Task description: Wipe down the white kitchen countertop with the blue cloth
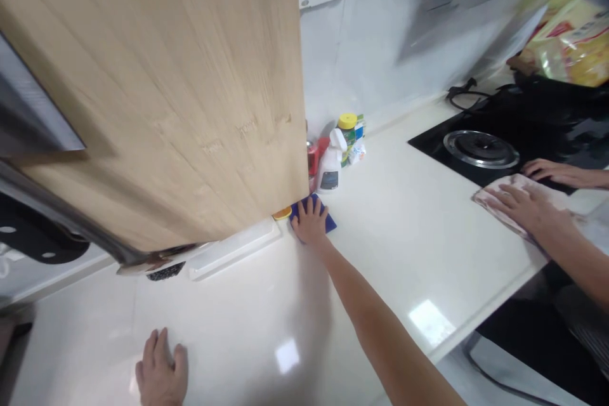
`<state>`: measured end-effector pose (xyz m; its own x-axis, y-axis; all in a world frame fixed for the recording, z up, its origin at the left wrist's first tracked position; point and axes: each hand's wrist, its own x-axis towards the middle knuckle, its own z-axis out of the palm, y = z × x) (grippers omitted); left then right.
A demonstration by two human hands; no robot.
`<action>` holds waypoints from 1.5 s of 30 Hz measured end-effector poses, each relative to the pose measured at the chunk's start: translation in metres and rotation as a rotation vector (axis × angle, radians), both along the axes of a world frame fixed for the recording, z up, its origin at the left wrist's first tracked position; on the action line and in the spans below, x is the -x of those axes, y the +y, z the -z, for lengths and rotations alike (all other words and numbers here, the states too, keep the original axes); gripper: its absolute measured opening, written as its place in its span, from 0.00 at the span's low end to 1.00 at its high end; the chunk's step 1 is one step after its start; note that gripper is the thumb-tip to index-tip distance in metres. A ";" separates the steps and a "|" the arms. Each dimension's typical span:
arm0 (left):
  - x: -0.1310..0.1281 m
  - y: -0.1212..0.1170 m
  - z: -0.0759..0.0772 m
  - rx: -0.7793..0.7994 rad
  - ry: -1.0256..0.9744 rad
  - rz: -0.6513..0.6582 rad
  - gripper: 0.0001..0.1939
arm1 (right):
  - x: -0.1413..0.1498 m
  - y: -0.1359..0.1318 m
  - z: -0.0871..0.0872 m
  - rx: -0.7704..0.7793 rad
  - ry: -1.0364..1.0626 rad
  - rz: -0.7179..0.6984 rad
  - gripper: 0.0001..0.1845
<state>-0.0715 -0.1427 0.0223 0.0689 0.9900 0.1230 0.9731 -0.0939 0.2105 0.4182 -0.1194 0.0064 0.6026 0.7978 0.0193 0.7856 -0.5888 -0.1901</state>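
My right hand (309,221) lies flat on a blue cloth (327,221), pressing it to the white counter (380,228) at the foot of the tiled wall. A white spray bottle (330,162) stands just behind that cloth, with a red bottle (313,158) and a yellow-lidded tub (347,133) close by. A small orange object (281,214) pokes out beside my fingers. My left hand (160,368) rests on the counter at the bottom of the view, fingers apart, touching nothing else.
A light wood cabinet door (152,89) hangs open at the left, hiding part of the counter. A co-worker's hands (523,200) wipe with a pink cloth (504,203) beside a black gas hob (480,149). A yellow packet (566,32) lies behind the hob.
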 end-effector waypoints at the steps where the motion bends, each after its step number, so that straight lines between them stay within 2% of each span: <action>1: 0.000 0.000 0.000 0.010 -0.004 -0.009 0.33 | 0.000 0.000 -0.001 -0.002 0.001 -0.001 0.36; 6: 0.001 -0.004 0.000 0.019 -0.028 -0.040 0.34 | 0.014 -0.012 -0.003 -0.008 -0.010 -0.016 0.35; 11: 0.002 -0.006 0.002 -0.025 -0.035 -0.028 0.34 | 0.054 -0.046 0.003 -0.031 -0.041 0.006 0.35; 18: 0.003 -0.008 0.003 -0.061 -0.023 0.003 0.32 | 0.140 -0.123 0.005 -0.105 -0.051 0.022 0.33; 22: 0.004 -0.010 0.007 -0.162 -0.035 0.028 0.30 | 0.188 -0.173 0.007 -0.124 -0.047 -0.018 0.33; 27: 0.006 -0.011 0.012 -0.215 -0.070 0.056 0.30 | 0.222 -0.230 0.015 -0.169 -0.054 -0.092 0.33; 31: 0.008 -0.012 0.015 -0.199 -0.113 0.076 0.31 | 0.222 -0.261 0.019 -0.225 -0.001 -0.167 0.31; 34: 0.009 -0.013 0.016 -0.182 -0.137 0.089 0.32 | 0.207 -0.278 0.024 -0.369 0.147 -0.214 0.29; 38: 0.009 -0.013 0.019 -0.188 -0.169 0.097 0.32 | 0.188 -0.301 0.033 -0.589 0.342 -0.011 0.32; 41: 0.010 -0.013 0.023 -0.182 -0.196 0.108 0.32 | 0.184 -0.315 0.038 -0.609 0.409 0.108 0.33; 45: 0.014 -0.012 0.027 -0.173 -0.227 0.126 0.32 | 0.184 -0.320 0.040 -0.600 0.406 0.108 0.32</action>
<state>-0.0852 -0.1549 -0.0052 0.1413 0.9383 0.3157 0.8816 -0.2643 0.3910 0.2341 -0.4392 -0.0336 0.7299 0.6559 0.1925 0.5280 -0.3621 -0.7682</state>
